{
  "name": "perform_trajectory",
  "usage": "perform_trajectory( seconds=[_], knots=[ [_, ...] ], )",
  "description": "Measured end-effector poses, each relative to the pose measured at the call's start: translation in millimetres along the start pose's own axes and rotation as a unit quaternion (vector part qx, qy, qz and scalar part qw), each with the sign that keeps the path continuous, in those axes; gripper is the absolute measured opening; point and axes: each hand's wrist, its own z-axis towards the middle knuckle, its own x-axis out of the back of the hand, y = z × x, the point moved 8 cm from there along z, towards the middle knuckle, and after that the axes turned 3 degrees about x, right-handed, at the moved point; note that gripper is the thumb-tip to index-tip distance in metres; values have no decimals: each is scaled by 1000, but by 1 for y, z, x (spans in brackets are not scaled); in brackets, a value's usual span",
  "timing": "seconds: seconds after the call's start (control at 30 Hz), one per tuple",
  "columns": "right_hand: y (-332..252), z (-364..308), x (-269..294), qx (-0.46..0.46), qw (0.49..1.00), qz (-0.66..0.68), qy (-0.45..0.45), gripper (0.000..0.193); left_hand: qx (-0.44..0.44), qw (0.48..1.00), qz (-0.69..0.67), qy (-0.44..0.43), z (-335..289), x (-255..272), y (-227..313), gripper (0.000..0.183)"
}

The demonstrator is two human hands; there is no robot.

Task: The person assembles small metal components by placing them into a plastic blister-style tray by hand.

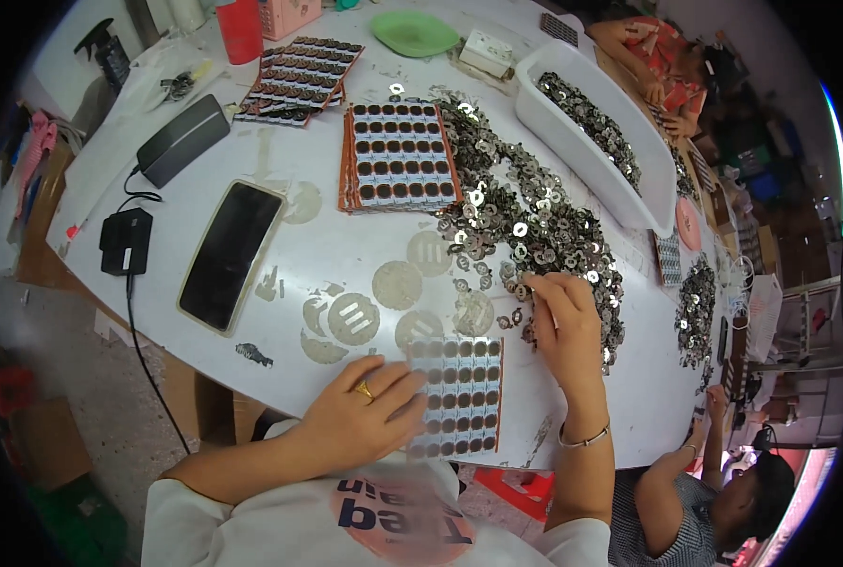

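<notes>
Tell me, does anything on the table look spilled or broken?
Loose metal pieces lie heaped straight on the table outside the white tub, so they look spilled, though maybe that's deliberate. Nearby, grey round patches look worn, with ragged edges.

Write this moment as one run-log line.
left hand: at gridded sheet, left edge | right hand: at metal-piece pile | grips: unclear

The left forearm [261,463] slants in from the near left, and the left hand [369,406] lies back upward, fingers loosely bent toward the right. The right forearm [580,487] runs nearly straight away; the right hand [568,326] (the farther one) leans left, fingers curved.
</notes>
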Motion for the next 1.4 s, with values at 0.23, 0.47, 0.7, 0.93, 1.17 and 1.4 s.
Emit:
perform_trajectory(
  seconds=[0.23,0.47,0.7,0.93,1.17,1.4],
  knots=[
    [-12,12,-18,-20,999,-17,-27,32,-32,999,-4,7,11,-4,-1,34],
    [-51,31,-40,26,997,28,-59,37,-34,999,3,2,12,-4,1,34],
    [-45,26,-50,-8,994,58,-89,34,7,998,-64,22,13,1,-6,37],
    [-37,-24,-59,-325,847,401,-126,22,56,986,-42,152,36,28,-31,42],
    [-69,-32,-55,-321,790,508,-119,17,55,981,-118,142,31,27,-29,28],
    [-75,-41,-52,-219,791,571,-24,19,159,930,-325,57,25,9,-41,25]
  ],
)
